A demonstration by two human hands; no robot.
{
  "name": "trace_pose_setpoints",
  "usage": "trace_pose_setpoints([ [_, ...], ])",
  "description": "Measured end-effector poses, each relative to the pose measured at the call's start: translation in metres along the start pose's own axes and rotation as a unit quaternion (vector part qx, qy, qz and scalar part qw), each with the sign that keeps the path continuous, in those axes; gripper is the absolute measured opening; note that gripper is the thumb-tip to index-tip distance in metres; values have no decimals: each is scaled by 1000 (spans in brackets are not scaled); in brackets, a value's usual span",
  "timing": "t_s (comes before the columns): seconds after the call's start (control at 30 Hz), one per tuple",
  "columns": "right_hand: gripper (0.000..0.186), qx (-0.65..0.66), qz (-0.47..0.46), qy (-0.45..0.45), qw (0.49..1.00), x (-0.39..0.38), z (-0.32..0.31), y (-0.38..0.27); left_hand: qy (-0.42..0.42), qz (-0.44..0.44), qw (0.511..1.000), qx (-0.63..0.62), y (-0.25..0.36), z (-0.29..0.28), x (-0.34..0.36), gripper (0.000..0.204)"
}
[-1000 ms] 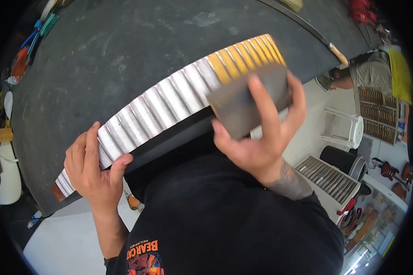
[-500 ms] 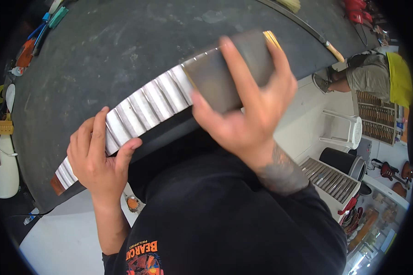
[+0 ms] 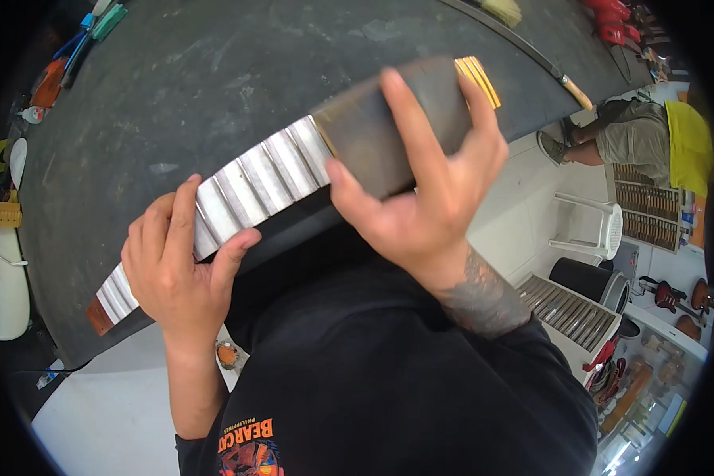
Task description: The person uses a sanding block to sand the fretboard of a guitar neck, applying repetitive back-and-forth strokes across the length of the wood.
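Note:
A long guitar neck lies slantwise across the near side of the bench. Silver bands with crosswise ridges cover its face, and brown wood shows at its left tip. My left hand closes over its left part, thumb at the near edge and fingers across the bands. On the right part rests a flat grey-brown block, slightly blurred. My right hand grips this block with thumb and fingers spread over it. Past its right end, several gold-coloured strips show beside my fingers. The undersides of the neck and block are hidden.
Beneath lies a dark bench top. A wooden-handled long blade and a pale brush lie at the far right. A white guitar body stands at left. A person in yellow, a white stool and a tool tray are at right.
My left hand has shifted slightly right along the neck. My right hand has moved a little left on the block, and more of the gold-coloured strips shows at its right end.

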State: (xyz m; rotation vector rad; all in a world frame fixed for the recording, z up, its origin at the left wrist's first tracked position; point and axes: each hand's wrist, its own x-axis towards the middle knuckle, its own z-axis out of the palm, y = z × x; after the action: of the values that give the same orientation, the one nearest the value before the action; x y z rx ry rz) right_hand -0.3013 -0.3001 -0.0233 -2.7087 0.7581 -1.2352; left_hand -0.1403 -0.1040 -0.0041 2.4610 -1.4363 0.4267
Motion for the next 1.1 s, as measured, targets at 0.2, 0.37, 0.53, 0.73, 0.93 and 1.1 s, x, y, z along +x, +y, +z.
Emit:
trace_pose_setpoints([
  [0.2, 76, 31, 75, -41, 996, -82, -32, 6, 6, 8, 1000, 0, 3, 0, 2, 75],
  [0.37, 79, 58, 9, 21, 998, -39, -5, -1, 7, 10, 1000, 6, -1, 0, 0, 75],
  [0.53, 76, 37, 0, 48, 998, 9, 17, -9, 5, 7, 1000, -8, -4, 3, 3, 74],
  [0.73, 85, 24, 44, -103, 993, -68, -48, 6, 11, 15, 1000, 5, -1, 2, 7, 74],
  [0.93, 109, 293, 169, 11, 941, -45, -46, 34, 42, 9, 999, 19, -2, 2, 4, 76],
  [1.1, 116, 340, -104, -148, 923, 39, -33, 83, 48, 11, 999, 13, -2, 7, 8, 76],
])
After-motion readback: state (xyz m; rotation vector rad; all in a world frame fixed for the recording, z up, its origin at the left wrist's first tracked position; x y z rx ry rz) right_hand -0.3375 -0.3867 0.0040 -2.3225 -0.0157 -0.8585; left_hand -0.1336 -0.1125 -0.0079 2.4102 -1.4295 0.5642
